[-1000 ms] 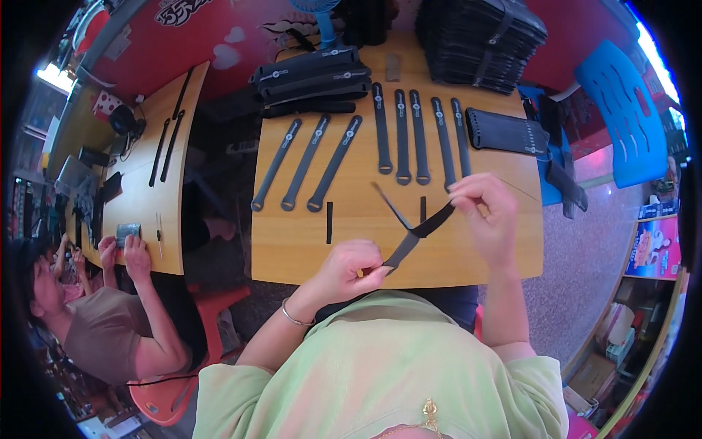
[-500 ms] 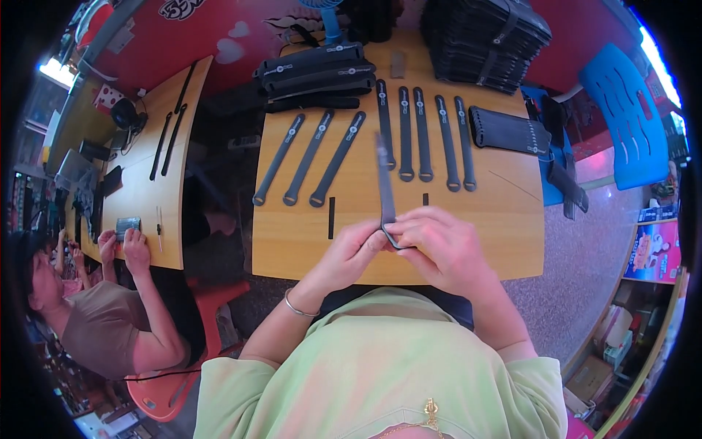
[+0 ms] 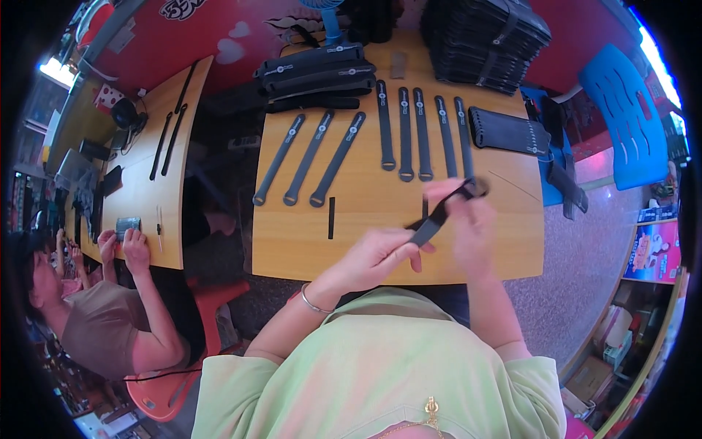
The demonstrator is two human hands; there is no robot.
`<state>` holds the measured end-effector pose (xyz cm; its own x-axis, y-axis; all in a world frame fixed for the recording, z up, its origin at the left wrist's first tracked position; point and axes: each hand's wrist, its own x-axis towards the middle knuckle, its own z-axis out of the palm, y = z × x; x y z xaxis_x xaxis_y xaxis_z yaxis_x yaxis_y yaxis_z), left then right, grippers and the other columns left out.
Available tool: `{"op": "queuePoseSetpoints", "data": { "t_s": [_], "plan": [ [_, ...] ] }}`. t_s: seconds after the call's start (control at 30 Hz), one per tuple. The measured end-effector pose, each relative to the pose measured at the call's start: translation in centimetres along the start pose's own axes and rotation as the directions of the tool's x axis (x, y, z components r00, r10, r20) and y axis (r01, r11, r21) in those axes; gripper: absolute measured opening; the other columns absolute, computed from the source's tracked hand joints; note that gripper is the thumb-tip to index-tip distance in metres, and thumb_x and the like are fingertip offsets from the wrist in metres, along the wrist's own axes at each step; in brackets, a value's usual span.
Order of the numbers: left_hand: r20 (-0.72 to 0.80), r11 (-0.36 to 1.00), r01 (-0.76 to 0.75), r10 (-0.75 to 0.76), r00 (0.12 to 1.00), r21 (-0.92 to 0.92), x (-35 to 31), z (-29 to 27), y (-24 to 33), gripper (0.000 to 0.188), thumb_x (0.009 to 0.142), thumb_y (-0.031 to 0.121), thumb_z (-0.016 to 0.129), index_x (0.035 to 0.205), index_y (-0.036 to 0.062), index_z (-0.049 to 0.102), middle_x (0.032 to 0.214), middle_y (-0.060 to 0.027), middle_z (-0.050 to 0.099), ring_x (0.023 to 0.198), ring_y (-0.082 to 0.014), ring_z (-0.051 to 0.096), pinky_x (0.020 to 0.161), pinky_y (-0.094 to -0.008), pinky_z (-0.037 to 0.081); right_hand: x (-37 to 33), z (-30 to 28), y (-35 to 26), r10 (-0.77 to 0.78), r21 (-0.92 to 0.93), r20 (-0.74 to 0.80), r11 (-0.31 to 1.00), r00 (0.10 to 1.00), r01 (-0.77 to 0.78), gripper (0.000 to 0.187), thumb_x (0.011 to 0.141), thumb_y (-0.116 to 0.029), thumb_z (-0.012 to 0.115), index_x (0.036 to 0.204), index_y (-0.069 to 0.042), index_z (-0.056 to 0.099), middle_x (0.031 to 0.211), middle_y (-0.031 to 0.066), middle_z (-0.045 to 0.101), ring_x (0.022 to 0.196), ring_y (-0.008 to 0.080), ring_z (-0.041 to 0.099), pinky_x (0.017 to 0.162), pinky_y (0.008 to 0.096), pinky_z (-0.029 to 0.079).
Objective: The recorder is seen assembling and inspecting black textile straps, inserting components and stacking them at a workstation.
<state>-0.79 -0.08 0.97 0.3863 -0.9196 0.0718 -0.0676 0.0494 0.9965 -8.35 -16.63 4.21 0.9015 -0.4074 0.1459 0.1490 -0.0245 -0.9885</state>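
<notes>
My left hand [image 3: 380,254] pinches the lower end of a black strap [image 3: 436,216] above the front edge of the wooden table [image 3: 365,249]. My right hand [image 3: 468,219] grips the strap's upper end, which has a round ring. The strap runs slanted between both hands, up to the right. Three black straps [image 3: 311,157] lie slanted on the table's left part. Several more straps [image 3: 418,132] lie side by side, pointing away from me. A short black strip [image 3: 331,217] rests flat left of my hands.
Black pouches [image 3: 314,69] are piled at the table's far left, a tall stack of black items [image 3: 482,36] at the far right, a flat black case [image 3: 508,132] beside it. A blue chair [image 3: 621,124] stands right. Another person [image 3: 95,322] sits at a second table [image 3: 146,183] on the left.
The strap, held upright between both hands close together half a second ago, now slants up to the right. My right hand has moved up and right, stretching it.
</notes>
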Motion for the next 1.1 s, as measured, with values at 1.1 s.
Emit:
{"op": "queuePoseSetpoints", "data": {
  "t_s": [1.1],
  "plan": [
    [0.184, 0.943, 0.317, -0.296, 0.937, -0.1, 7.0, 6.0, -1.4, 0.023, 0.099, 0.021, 0.043, 0.086, 0.0037, 0.051, 0.062, 0.0029, 0.041, 0.056, -0.0057, 0.037, 0.05, -0.0214, 0.032, -3.4, -9.3, 4.1, 0.13, 0.063, -0.613, 0.991, 0.779, -0.115, 0.026, 0.094, -0.023, 0.054, 0.109, -0.004, 0.065, 0.097, 0.0029, 0.067, 0.087, 0.0059, 0.057, 0.071, 0.0178, 0.042]
  ]
}}
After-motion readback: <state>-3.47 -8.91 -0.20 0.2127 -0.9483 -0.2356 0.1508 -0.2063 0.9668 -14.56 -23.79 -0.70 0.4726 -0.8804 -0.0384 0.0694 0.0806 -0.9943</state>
